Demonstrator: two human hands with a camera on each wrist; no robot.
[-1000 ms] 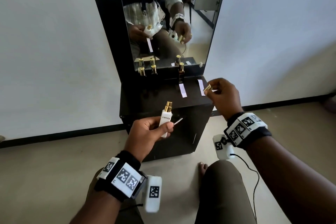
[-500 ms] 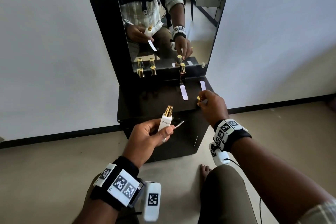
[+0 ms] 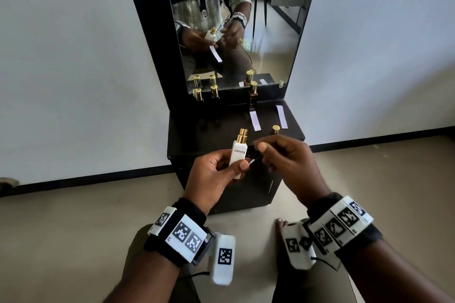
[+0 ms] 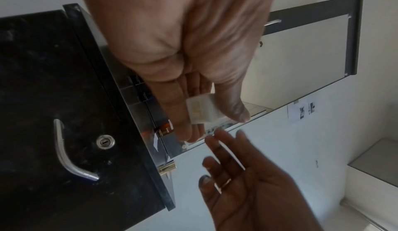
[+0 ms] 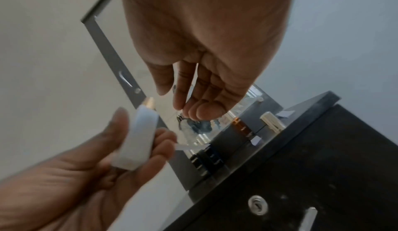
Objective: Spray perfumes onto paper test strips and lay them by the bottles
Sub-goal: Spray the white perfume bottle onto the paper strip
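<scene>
My left hand (image 3: 231,167) grips a white perfume bottle (image 3: 238,152) upright, its gold sprayer uncapped. The same hand pinches a paper test strip (image 5: 189,147) under the bottle; the mirror shows the strip hanging down. My right hand (image 3: 267,156) hovers just right of the bottle, fingers relaxed and holding nothing. The bottle's gold cap (image 3: 275,129) stands on the black cabinet top (image 3: 209,130). Two paper strips (image 3: 254,120) (image 3: 282,116) lie flat on the top, the left one in front of a dark amber bottle (image 3: 253,96).
Two gold-capped bottles (image 3: 198,94) (image 3: 214,92) stand at the back left against the tall mirror (image 3: 270,32). The cabinet front carries a metal handle (image 4: 69,151) and a lock (image 4: 105,142). My knees and a bare foot (image 3: 280,226) are on the floor below.
My right hand set the gold cap down on the cabinet top, let go, and moved back left to beside the bottle. The left hand kept its hold and rose slightly.
</scene>
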